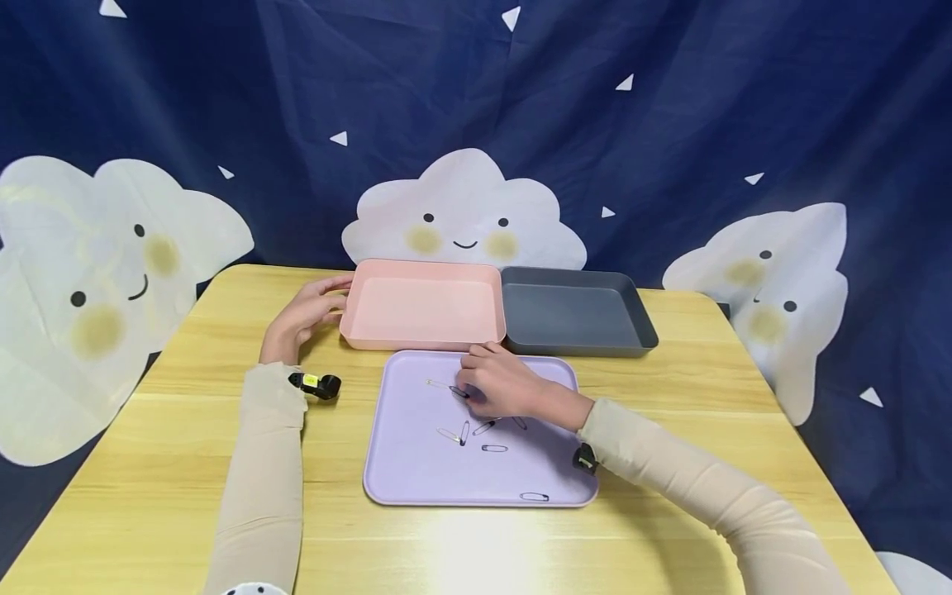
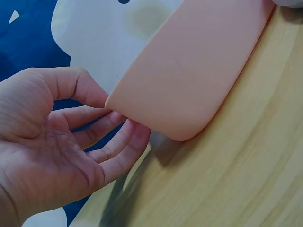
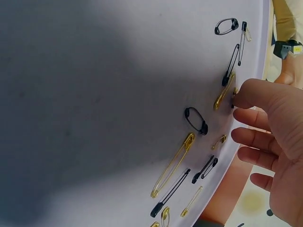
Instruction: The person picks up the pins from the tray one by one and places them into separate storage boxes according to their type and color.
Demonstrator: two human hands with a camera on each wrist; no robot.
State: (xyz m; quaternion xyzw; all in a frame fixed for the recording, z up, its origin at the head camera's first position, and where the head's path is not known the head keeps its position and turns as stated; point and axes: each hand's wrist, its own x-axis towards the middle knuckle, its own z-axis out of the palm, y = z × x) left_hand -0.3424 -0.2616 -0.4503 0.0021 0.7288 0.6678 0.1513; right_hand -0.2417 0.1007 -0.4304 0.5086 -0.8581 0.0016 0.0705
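A lilac tray [image 1: 416,487] carries several loose safety pins [image 3: 173,165], some gold and some black. My right hand [image 1: 502,382] is bent down over its far half. In the right wrist view its thumb and a mostly hidden finger pinch a safety pin [image 3: 234,90], of which only small gold and dark bits show. The other fingers are bent loosely. At the left end of a pink tray [image 1: 424,297], my left hand [image 1: 308,312] touches the end wall. In the left wrist view, thumb [image 2: 80,85] at the rim corner, relaxed fingers [image 2: 125,153] rest against the outside.
Beside the pink tray stands a dark grey tray [image 1: 580,310], edge to edge with it, both behind the lilac tray. Everything lies on a light wooden table [image 1: 186,430]. A dark blue curtain [image 1: 446,83] with white clouds hangs behind the far edge.
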